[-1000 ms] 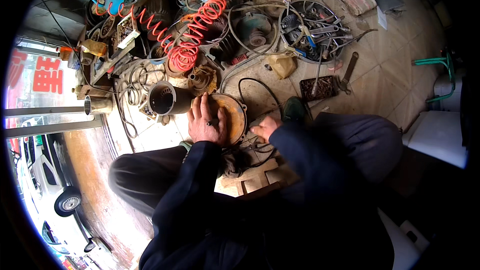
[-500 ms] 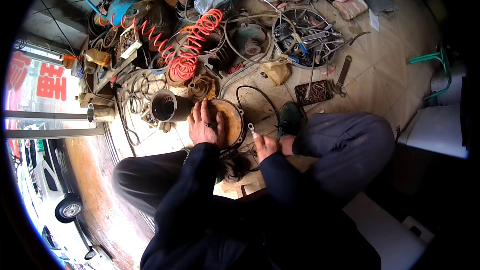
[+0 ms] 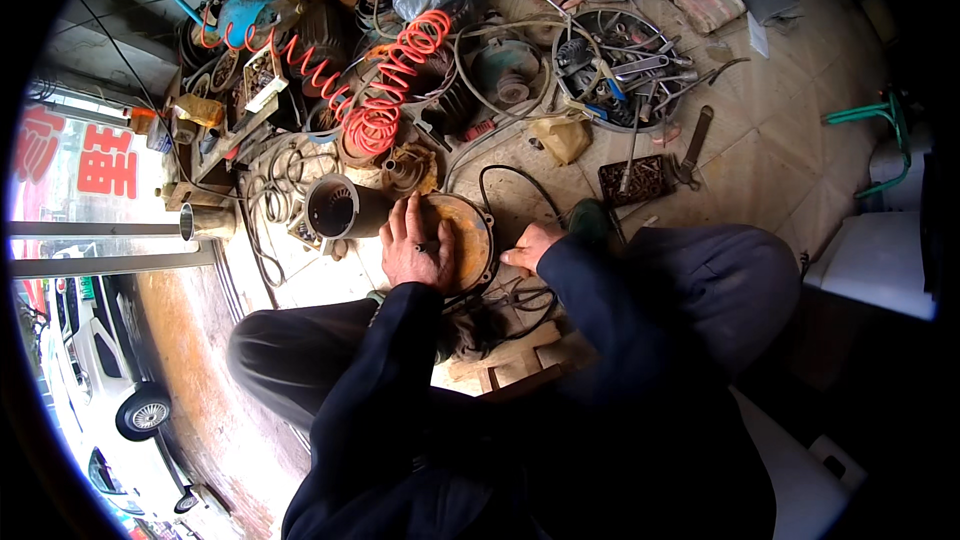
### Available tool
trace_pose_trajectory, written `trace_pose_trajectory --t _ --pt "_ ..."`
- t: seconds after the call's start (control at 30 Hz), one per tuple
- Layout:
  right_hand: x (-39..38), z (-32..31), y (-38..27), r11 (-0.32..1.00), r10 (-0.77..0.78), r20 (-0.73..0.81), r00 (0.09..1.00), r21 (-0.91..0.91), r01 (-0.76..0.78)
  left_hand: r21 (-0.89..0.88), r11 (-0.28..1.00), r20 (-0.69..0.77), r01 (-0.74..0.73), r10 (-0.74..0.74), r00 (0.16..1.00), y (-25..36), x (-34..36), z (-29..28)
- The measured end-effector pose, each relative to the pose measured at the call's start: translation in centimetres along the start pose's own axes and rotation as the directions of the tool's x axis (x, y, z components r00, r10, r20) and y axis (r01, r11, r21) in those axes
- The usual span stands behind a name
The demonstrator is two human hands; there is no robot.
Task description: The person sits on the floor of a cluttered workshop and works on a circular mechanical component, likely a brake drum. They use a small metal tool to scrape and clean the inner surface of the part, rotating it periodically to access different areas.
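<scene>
My left hand point(image 3: 412, 250) lies on a rusty round metal plate point(image 3: 467, 235) with lugs on its rim, fingers stretched and a little apart; a small dark post shows among them. My right hand point(image 3: 532, 248) is curled at the plate's right rim around the small wrench seen a moment earlier, which is now mostly hidden. Just left of the plate is a dark hollow cylinder point(image 3: 363, 211). Black cables point(image 3: 518, 170) loop behind and below the plate.
A red coiled hose point(image 3: 375, 120), a wheel-like tray of tools point(image 3: 640, 65), a bolt tray point(image 3: 636, 180) and a large wrench point(image 3: 696, 148) lie beyond my hands. My knees point(image 3: 735, 285) flank the work. A glass front point(image 3: 60, 155) with a white car outside is at left.
Half a second ago my right hand held a ring wrench raised; it has since turned and moved up and right beside the plate's rim. My left hand stays on the plate.
</scene>
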State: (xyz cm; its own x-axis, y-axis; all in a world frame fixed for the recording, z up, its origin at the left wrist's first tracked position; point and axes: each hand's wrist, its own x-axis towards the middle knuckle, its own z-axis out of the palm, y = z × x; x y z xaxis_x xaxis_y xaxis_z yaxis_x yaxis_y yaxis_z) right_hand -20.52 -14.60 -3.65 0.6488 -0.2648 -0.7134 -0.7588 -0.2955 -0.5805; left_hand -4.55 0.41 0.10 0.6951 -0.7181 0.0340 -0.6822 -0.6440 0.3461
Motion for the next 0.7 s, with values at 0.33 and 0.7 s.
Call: trace_pose_trajectory --t 0.33,0.7 --pt "1.2 -2.4 -0.9 0.992 -0.054 0.067 0.996 -0.112 0.062 0.017 0.999 -0.029 -0.028 0.029 0.999 -0.4 0.2 0.0" --pt "-3.0 10.3 2.4 0.857 0.164 -0.357 0.920 0.513 0.046 0.016 0.996 0.001 -0.088 0.088 0.996 0.4 0.1 -0.6"
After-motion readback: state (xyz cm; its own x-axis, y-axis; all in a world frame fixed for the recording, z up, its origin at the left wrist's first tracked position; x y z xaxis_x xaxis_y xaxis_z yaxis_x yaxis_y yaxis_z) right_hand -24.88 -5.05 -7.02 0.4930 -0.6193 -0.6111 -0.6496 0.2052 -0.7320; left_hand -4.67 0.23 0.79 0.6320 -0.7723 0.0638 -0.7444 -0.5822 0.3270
